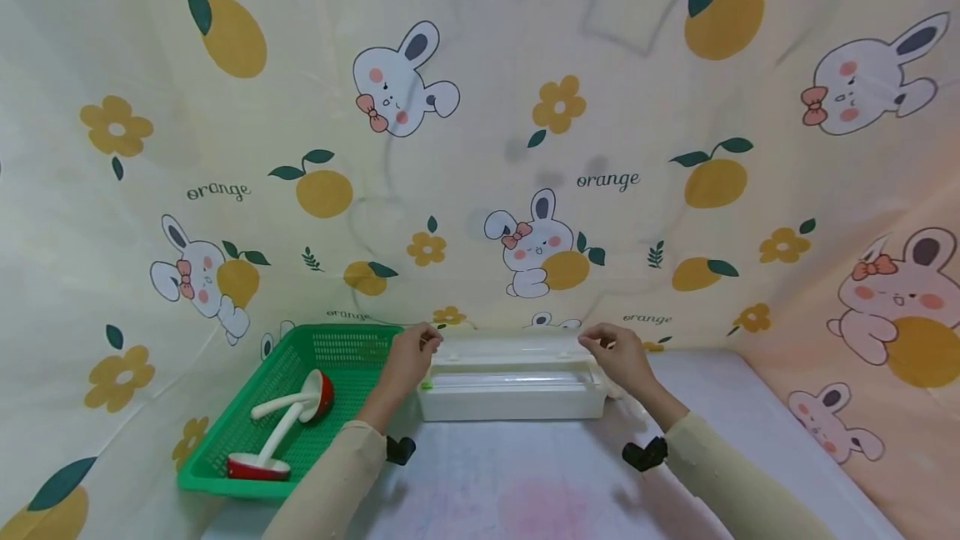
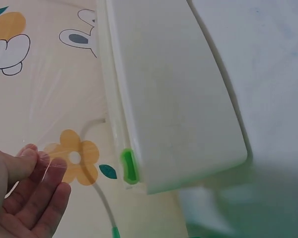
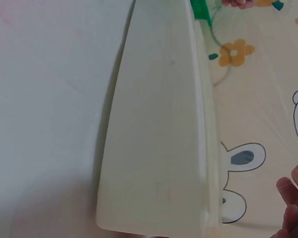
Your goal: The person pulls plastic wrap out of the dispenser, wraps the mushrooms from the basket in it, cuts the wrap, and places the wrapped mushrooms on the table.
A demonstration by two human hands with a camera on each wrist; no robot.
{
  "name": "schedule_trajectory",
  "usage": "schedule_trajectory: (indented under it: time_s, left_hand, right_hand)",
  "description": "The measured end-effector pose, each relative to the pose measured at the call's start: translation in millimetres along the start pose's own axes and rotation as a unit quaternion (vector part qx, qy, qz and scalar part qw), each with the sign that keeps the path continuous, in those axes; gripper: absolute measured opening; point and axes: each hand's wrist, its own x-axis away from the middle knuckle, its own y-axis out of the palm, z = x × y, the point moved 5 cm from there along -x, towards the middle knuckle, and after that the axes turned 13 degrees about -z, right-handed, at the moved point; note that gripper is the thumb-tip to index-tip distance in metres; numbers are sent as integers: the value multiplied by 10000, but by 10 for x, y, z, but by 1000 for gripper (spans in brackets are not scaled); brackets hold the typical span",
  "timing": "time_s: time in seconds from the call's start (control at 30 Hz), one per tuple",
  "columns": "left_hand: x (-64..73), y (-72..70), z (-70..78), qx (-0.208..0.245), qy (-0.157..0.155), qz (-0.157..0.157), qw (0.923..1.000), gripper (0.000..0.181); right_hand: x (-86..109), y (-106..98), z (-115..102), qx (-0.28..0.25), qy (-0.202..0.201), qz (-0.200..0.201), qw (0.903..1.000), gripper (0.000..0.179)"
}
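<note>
In the head view, the white cling-film dispenser stands on the table between the two hands, just right of a green basket bearing two red-and-white ladles, while the left hand and right hand pinch opposite ends of a clear film sheet. In the left wrist view, thumb and fingers grip the film's transparent edge beside the dispenser's green slider. In the right wrist view, the right fingertips lie partly outside the frame, beyond the dispenser's edge.
</note>
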Motion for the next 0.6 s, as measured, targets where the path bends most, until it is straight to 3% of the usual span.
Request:
schedule_trajectory:
  time_s: [0.6]
  left_hand:
    - [-86, -109, 106, 69, 195, 84, 9998, 8]
  right_hand:
    - [-22, -131, -161, -77, -79, 35, 9999, 15]
